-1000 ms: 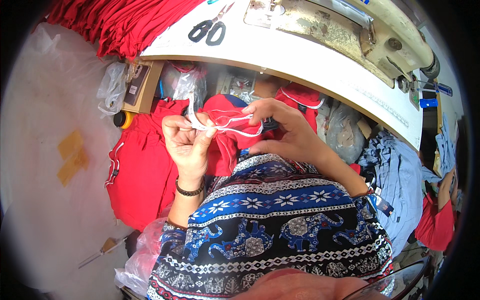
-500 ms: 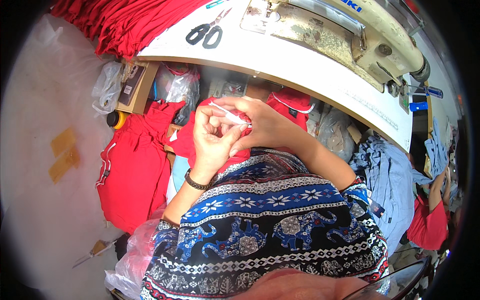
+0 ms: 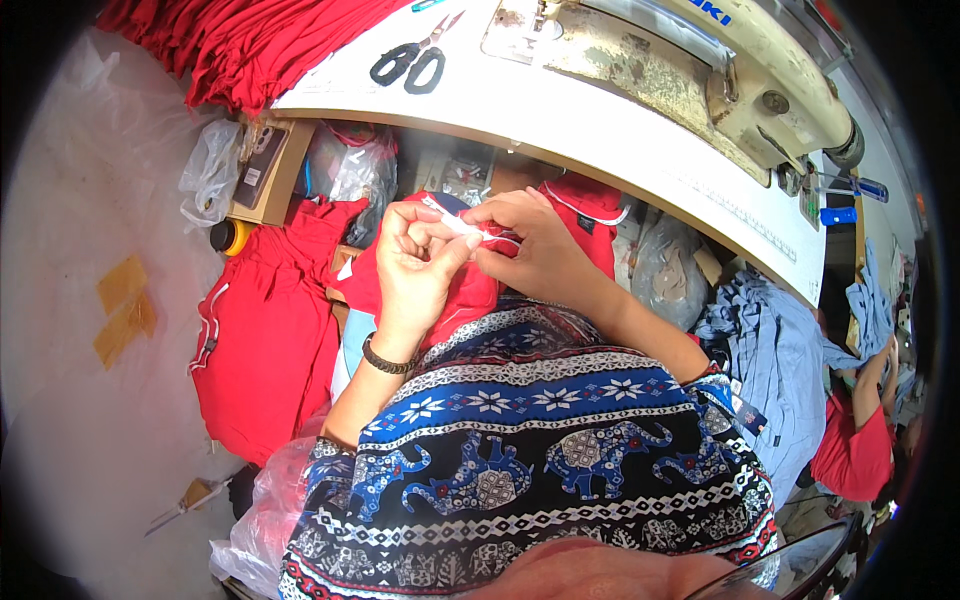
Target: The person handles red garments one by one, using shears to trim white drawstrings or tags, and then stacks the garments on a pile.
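A red garment (image 3: 470, 296) with white trim hangs below my hands, over my lap. My left hand (image 3: 416, 262) pinches its white-edged part (image 3: 452, 219) between thumb and fingers. Close beside it, my right hand (image 3: 530, 243) has its fingertips closed on the same white trim. A dark blue patch of cloth shows just above the pinched edge. The fingers hide part of the trim.
Above stands a white table (image 3: 600, 125) with a sewing machine (image 3: 770, 85), black-handled scissors (image 3: 415, 62) and piled red cloth (image 3: 270, 45). Red garments (image 3: 265, 350) lie left; blue garments (image 3: 775, 360) hang right. At far right a person in a red sleeve (image 3: 855, 445) is partly visible.
My right hand's fingers have shifted and now pinch the trim beside the left thumb. The white-edged part has turned, showing more dark blue cloth behind it.
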Demonstrator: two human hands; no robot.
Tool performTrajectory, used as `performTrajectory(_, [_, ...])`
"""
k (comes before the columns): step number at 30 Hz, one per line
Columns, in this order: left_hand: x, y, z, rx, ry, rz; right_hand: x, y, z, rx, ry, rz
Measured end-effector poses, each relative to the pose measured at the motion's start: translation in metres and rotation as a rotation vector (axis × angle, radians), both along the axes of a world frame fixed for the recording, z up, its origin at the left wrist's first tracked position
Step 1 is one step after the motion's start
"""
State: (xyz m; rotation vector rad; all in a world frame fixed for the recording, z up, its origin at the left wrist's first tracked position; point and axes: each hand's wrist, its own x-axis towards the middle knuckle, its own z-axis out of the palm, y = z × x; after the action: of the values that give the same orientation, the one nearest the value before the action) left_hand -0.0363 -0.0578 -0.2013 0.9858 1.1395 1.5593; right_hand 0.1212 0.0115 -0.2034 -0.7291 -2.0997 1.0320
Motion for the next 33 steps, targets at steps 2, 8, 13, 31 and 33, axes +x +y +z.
performTrajectory(2, [0.001,0.001,0.0,0.006,-0.076,-0.007,0.003,-0.001,0.007,-0.056,0.03,-0.014])
performTrajectory(8, [0.003,0.005,-0.012,0.004,-0.089,0.009,0.011,0.005,-0.009,-0.505,0.153,0.11])
performTrajectory(13, [-0.002,0.008,-0.038,-0.099,-0.205,-0.126,0.017,0.001,-0.031,-0.779,0.226,0.083])
performTrajectory(31, [0.008,0.01,-0.052,-0.031,-0.201,-0.005,0.016,-0.002,-0.04,-0.789,0.297,0.063])
performTrajectory(33, [0.01,0.011,-0.05,-0.033,-0.215,-0.019,0.016,-0.002,-0.045,-0.823,0.342,0.043])
